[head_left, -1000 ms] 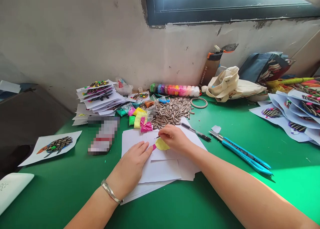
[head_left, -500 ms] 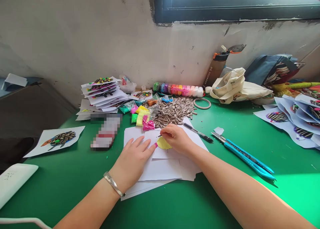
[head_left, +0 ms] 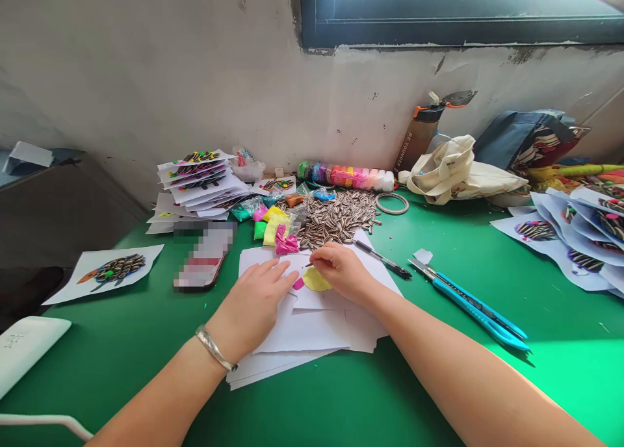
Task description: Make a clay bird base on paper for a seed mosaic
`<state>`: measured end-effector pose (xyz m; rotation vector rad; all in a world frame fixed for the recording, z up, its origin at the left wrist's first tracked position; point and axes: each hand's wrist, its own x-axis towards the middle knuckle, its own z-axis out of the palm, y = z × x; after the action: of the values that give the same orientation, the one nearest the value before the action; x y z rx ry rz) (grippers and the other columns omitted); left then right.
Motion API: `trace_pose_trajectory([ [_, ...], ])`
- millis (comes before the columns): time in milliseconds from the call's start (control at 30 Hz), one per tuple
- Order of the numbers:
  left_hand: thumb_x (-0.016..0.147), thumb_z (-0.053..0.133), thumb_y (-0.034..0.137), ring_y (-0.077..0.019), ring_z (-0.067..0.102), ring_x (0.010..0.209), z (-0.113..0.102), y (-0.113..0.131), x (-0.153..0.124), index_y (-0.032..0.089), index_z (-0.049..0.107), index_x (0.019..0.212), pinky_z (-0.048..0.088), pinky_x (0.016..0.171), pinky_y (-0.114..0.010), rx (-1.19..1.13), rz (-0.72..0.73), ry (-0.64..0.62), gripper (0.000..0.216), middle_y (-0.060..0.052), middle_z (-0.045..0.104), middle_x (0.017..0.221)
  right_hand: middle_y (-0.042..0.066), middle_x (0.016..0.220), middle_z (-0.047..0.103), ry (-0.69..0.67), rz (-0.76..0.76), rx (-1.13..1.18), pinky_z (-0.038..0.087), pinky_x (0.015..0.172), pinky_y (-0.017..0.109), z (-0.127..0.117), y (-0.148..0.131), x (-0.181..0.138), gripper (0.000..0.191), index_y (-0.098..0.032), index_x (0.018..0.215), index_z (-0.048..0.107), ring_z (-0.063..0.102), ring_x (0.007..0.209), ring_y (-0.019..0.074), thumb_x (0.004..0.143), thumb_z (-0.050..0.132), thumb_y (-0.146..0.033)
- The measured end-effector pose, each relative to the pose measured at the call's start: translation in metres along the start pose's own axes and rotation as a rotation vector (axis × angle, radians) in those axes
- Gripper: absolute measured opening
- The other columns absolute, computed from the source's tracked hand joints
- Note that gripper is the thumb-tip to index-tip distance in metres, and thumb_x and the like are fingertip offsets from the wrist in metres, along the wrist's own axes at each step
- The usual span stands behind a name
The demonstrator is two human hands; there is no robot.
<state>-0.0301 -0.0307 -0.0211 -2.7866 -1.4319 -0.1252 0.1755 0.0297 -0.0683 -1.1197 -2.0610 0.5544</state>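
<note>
On a stack of white paper (head_left: 312, 333) lies a sheet with a flat yellow clay round (head_left: 316, 279) and a small magenta clay piece (head_left: 298, 283) left of it. My right hand (head_left: 338, 268) is closed in a pinch over the round's upper edge. A small dark tip shows at its fingertips; what it belongs to is too small to make out. My left hand (head_left: 263, 294) spreads its fingers over the paper's left side, fingertips close to the magenta piece, holding nothing. A silver bangle (head_left: 214, 348) circles the left wrist. A black pen (head_left: 383, 260) lies beyond my right hand.
A heap of sunflower seeds (head_left: 336, 216) and bagged coloured clay (head_left: 275, 232) lie behind the paper. A blue utility knife (head_left: 475, 307) is on the right, blade out. Finished seed pictures are stacked left (head_left: 199, 190) and right (head_left: 580, 232). A phone (head_left: 207, 258) lies left.
My left hand has shifted slightly left and its fingers have drawn back, so more of the magenta piece shows. My right hand keeps its pinch at the yellow round. The view has shifted slightly.
</note>
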Motion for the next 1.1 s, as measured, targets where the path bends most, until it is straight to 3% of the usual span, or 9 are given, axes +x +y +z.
trace_pose_trajectory([
  [133,0.083,0.037,0.001,-0.0266,0.052,0.12,-0.009,-0.012,0.02,0.016,0.06,0.123,0.045,0.102,-0.045,-0.105,-0.072,0.072,0.049,-0.011,0.062,0.125,0.004,0.078,0.065,0.03,-0.037,-0.04,0.041,0.071,0.028,-0.003,-0.001,0.001,0.019,-0.019,0.078,0.069,0.055,0.077,0.0167,0.086,0.055,-0.01],
  [267,0.092,0.039,0.013,-0.0251,0.054,0.117,0.008,-0.019,0.035,0.019,0.066,0.112,0.049,0.099,-0.043,-0.228,-0.038,0.032,0.034,-0.01,0.064,0.12,0.005,0.078,0.065,0.006,-0.145,-0.166,0.038,0.071,0.028,-0.009,-0.008,-0.003,0.02,-0.019,0.082,0.067,0.054,0.076,0.0163,0.087,0.052,-0.008],
  [367,0.095,0.039,0.017,-0.0288,0.041,0.132,0.024,-0.019,0.033,0.019,0.064,0.118,0.04,0.108,-0.049,-0.241,-0.057,0.074,0.034,-0.012,0.055,0.136,0.003,0.075,0.063,-0.06,-0.209,-0.226,0.035,0.071,0.029,-0.01,-0.017,-0.007,0.021,-0.019,0.083,0.066,0.051,0.073,0.0154,0.087,0.05,-0.006],
  [467,0.097,0.038,0.022,-0.0301,0.036,0.136,0.029,-0.019,0.026,0.021,0.06,0.125,0.038,0.11,-0.051,-0.269,-0.083,0.044,0.036,-0.01,0.054,0.138,0.003,0.073,0.06,-0.106,-0.253,-0.241,0.034,0.07,0.029,-0.009,-0.024,-0.01,0.021,-0.018,0.082,0.065,0.048,0.073,0.0158,0.088,0.049,-0.007],
  [767,0.097,0.039,0.029,-0.0306,0.036,0.135,0.021,-0.025,0.024,0.022,0.061,0.122,0.035,0.11,-0.052,-0.337,-0.025,0.001,0.034,-0.009,0.054,0.135,0.004,0.081,0.065,-0.226,-0.306,-0.146,0.035,0.072,0.03,-0.005,-0.034,-0.011,0.022,-0.018,0.086,0.064,0.049,0.077,0.0161,0.088,0.048,-0.002],
  [1100,0.095,0.043,0.027,-0.0304,0.038,0.133,0.027,-0.025,0.024,0.021,0.061,0.122,0.035,0.11,-0.051,-0.319,-0.016,0.042,0.032,-0.01,0.055,0.135,0.006,0.084,0.063,-0.277,-0.348,-0.271,0.036,0.078,0.034,0.001,-0.034,-0.014,0.022,-0.02,0.095,0.065,0.047,0.084,0.0179,0.091,0.048,-0.007],
])
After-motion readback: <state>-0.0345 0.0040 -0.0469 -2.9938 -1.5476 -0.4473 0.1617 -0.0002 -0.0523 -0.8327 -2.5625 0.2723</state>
